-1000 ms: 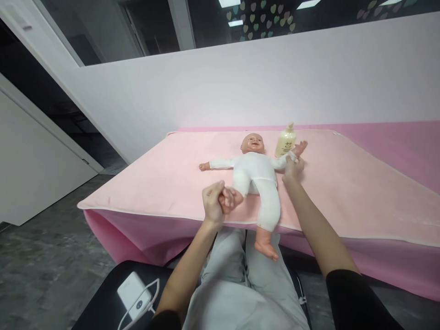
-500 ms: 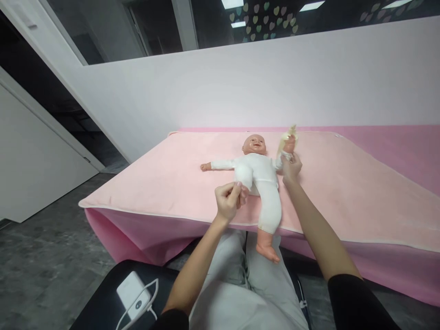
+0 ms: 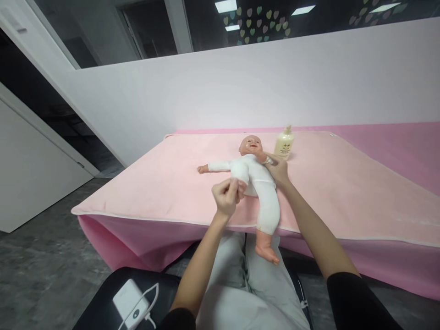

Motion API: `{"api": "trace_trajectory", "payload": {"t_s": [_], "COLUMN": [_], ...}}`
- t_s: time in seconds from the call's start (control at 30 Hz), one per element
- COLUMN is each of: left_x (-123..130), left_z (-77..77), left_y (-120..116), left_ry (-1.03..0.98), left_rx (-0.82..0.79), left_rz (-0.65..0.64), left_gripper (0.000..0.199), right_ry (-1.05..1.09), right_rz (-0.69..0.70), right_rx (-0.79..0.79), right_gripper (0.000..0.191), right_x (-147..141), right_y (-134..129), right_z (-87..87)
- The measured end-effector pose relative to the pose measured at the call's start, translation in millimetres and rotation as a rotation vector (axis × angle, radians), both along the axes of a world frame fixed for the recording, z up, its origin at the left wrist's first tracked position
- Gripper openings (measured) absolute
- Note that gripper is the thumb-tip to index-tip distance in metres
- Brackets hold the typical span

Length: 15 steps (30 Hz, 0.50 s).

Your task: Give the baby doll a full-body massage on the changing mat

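A baby doll [image 3: 264, 185] with a white cloth body lies on its back on the pink mat [image 3: 147, 183], its head toward the wall. My left hand [image 3: 227, 195] is closed around the doll's foot on the left of the picture, and that leg is bent up toward the belly. My right hand [image 3: 278, 170] grips the doll's arm on the right at the wrist, with the arm folded across the chest. The other leg lies straight, its foot hanging past the mat's front edge. The doll's other arm stretches out flat to the left.
A pale yellow pump bottle [image 3: 284, 144] stands on the mat just beyond my right hand. A white power bank [image 3: 130, 302] with a cable rests on a black seat [image 3: 99, 305] at lower left. The white wall [image 3: 220, 91] rises behind the table.
My right hand has moved left, carrying the doll's arm from out at the side to across its chest. The pump bottle now shows. My left hand still holds the foot.
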<state>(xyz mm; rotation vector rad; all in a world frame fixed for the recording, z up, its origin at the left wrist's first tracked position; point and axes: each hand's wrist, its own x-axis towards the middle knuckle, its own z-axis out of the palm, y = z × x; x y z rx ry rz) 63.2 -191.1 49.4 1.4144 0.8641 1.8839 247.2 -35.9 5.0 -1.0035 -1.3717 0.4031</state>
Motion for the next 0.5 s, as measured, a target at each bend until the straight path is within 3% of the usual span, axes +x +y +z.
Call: {"api": "trace_trajectory", "payload": {"t_s": [0.07, 0.17, 0.27, 0.37, 0.5], "left_x": [2.6, 3.5, -3.3, -12.7, -19.0], "left_z": [5.3, 1.6, -13.6, -38.1, -68.8], "left_y": [21.8, 24.8, -4.2, -39.0, -59.9], "left_ry": [0.086, 0.203, 0.212, 0.225, 0.356], "left_rx": [-0.039, -0.071, -0.046, 0.003, 0.103], "left_rz": [-0.027, -0.088, -0.030, 0.029, 0.102], "left_gripper": [0.049, 0.049, 0.049, 0.049, 0.041], "right_ry": [-0.091, 0.116, 0.382, 0.577, 0.597], "right_rz": [0.083, -0.018, -0.219, -0.380, -0.462], "right_rx": [0.002, -0.046, -0.123, -0.250, -0.425], "right_gripper": [0.039, 0.042, 0.046, 0.042, 0.043], "right_x": [-3.4, -0.5, 9.3, 20.9, 32.0], "right_y": [-1.5, 4.5, 13.5, 17.7, 18.6], "right_z": [1.1, 0.2, -2.6, -7.1, -12.1]}}
